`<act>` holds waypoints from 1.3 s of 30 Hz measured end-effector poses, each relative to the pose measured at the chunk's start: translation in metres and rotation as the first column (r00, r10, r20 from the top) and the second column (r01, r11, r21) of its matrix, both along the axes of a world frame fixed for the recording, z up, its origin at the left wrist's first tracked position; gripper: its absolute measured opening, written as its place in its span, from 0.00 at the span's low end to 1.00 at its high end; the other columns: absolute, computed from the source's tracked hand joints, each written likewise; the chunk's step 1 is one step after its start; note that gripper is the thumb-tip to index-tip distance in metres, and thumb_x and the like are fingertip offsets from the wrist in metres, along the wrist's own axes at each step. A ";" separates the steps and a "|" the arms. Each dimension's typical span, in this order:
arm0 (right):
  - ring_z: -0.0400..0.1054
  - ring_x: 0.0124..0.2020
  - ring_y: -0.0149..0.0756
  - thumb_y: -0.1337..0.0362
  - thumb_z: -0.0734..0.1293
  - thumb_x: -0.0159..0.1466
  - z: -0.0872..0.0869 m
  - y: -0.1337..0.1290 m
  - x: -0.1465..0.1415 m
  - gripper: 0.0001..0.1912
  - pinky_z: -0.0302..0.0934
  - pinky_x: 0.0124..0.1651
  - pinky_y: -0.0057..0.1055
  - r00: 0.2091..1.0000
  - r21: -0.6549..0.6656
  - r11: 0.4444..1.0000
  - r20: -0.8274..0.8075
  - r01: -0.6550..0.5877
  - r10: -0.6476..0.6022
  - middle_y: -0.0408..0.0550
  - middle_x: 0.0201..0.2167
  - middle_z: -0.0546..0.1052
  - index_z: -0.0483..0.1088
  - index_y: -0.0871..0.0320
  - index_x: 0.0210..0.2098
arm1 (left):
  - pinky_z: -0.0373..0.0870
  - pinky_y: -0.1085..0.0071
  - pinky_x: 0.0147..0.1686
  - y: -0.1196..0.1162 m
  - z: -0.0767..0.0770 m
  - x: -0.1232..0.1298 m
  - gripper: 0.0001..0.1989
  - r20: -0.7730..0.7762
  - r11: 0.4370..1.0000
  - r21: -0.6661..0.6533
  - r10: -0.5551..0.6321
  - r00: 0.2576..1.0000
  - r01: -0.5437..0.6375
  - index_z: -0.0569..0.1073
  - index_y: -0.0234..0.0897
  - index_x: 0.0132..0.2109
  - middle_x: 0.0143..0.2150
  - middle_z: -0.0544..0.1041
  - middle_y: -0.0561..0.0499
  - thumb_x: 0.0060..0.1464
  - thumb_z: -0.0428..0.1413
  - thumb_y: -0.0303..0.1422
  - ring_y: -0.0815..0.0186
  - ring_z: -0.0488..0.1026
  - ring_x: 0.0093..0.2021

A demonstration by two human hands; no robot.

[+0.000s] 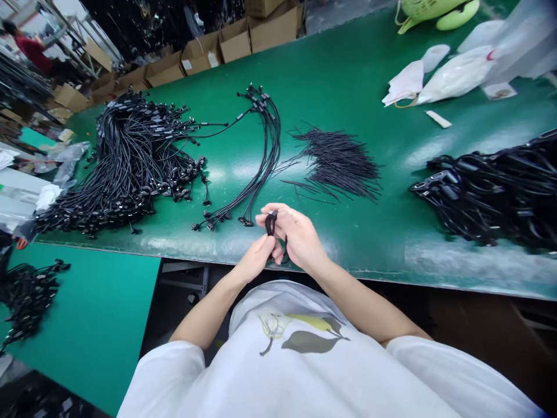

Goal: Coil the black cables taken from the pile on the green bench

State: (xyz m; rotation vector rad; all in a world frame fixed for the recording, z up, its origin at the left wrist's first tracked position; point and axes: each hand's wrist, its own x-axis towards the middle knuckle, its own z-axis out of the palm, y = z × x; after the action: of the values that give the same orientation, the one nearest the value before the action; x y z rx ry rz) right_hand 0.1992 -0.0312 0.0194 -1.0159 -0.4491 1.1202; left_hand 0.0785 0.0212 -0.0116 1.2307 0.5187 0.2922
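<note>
Through the head camera I see the left hand (pixel 256 255) and right hand (pixel 298 232) both gripping a coiled black cable (pixel 271 223) at the near edge of the green table (pixel 348 232). Just beyond lie loose cables (pixel 272 145) and a pile of thin ties (pixel 342 162). A big cable heap (pixel 130 157) crowds the left; bundled cables (pixel 500 191) cover the right, below plastic bags (pixel 461 75).

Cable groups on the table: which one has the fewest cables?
The slim curved bundle between the big left pile and the thin black strips; it has just a few cables.
</note>
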 end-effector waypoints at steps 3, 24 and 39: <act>0.57 0.18 0.25 0.39 0.67 0.57 -0.006 0.004 -0.006 0.25 0.47 0.15 0.22 0.999 -0.039 0.999 0.047 -0.004 0.006 0.40 0.22 0.67 0.64 0.55 0.34 | 0.63 0.68 0.41 0.001 -0.004 -0.002 0.29 -0.082 0.989 0.116 -0.082 0.993 0.091 0.70 0.34 0.27 0.28 0.70 0.48 0.54 0.51 0.58 0.66 0.67 0.33; 0.64 0.32 0.31 0.47 0.64 0.61 -0.032 0.020 0.025 0.23 0.61 0.40 0.31 0.681 0.160 0.979 0.704 0.124 -0.202 0.46 0.29 0.69 0.63 0.58 0.21 | 0.56 0.79 0.20 -0.029 0.013 0.010 0.21 0.049 0.792 -0.611 0.040 0.998 -0.002 0.68 0.34 0.35 0.21 0.55 0.58 0.63 0.46 0.49 0.74 0.54 0.19; 0.62 0.15 0.23 0.51 0.64 0.64 -0.018 0.002 0.025 0.15 0.52 0.18 0.21 0.922 -0.018 0.999 0.384 -0.051 0.054 0.34 0.23 0.65 0.58 0.55 0.37 | 0.56 0.78 0.22 -0.033 0.003 0.017 0.21 0.003 0.827 -0.560 -0.062 0.998 0.053 0.69 0.33 0.35 0.23 0.57 0.56 0.62 0.49 0.48 0.74 0.54 0.22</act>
State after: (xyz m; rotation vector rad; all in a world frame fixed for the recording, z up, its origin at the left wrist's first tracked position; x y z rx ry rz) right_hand 0.2243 -0.0293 0.0010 -1.2425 -0.7912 0.9687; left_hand 0.0952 -0.0115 -0.0085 0.6693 0.5311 0.0645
